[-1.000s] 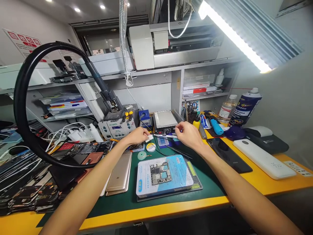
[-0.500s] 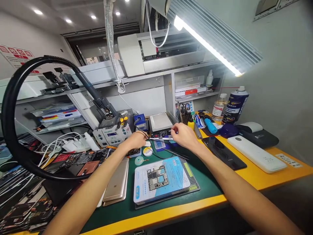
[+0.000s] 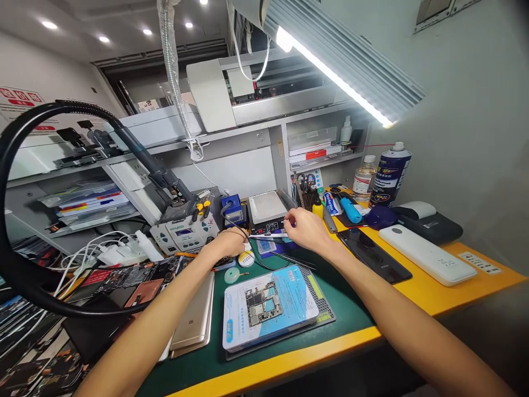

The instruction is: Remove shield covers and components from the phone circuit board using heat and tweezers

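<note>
My left hand (image 3: 231,242) is in the middle of the bench, fingers curled and turned away from me; what they hold is hidden. A black cord (image 3: 255,255) runs by this hand, and a thin dark loop crosses its back. My right hand (image 3: 306,229) is bent in a pinch in front of the flat-topped device (image 3: 268,209); I cannot make out anything in its fingertips. A thin whitish stick (image 3: 270,236) spans the gap between my hands. Below it lie a small blue-and-clear case (image 3: 265,246), a round yellow-and-white tin (image 3: 246,258) and dark tweezers (image 3: 295,260).
A box with a circuit board picture (image 3: 268,309) lies nearest me, beside gold phones (image 3: 192,320). Phone parts (image 3: 136,275) crowd the left under a thick black hoop (image 3: 6,231). On the right are a black phone (image 3: 374,253), a white power bank (image 3: 425,253) and a spray can (image 3: 389,176).
The whole view has shifted slightly leftward. My hands keep nearly the same places over the bench, the left one dipping a little behind its wrist. Nothing else has visibly moved.
</note>
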`<state>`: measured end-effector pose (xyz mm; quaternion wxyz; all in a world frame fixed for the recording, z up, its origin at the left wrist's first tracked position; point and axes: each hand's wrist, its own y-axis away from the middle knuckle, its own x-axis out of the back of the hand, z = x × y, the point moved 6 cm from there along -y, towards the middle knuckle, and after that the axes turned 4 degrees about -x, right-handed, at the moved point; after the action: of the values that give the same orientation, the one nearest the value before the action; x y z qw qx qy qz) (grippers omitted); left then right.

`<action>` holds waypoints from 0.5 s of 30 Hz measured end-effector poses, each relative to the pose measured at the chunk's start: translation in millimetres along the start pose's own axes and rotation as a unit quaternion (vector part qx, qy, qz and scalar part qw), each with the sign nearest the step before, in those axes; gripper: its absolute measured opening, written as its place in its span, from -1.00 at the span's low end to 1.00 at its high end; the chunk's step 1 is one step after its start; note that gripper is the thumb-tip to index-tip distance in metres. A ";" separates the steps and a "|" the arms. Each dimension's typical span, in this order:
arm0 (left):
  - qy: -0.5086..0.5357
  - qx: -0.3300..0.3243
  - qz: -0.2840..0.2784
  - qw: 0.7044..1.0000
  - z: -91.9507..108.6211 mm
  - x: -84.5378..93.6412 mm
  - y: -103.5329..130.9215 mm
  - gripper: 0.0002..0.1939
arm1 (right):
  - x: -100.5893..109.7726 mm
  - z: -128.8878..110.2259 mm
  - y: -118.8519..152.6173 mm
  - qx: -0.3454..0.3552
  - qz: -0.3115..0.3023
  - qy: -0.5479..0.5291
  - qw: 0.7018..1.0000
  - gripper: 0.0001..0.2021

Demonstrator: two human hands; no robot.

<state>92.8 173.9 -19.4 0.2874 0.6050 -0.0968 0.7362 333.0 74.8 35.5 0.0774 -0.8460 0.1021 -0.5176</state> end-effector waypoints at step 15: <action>0.271 0.009 -0.023 0.962 -6.5 6.3 6.6 -0.53 | -27.1 0.7 -5.3 -0.031 -0.137 -0.208 0.968 -0.65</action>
<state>83.1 173.6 -13.6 0.3148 0.3872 0.0053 0.8666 322.1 86.7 13.0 -0.0011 -0.9428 -0.0169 -0.3330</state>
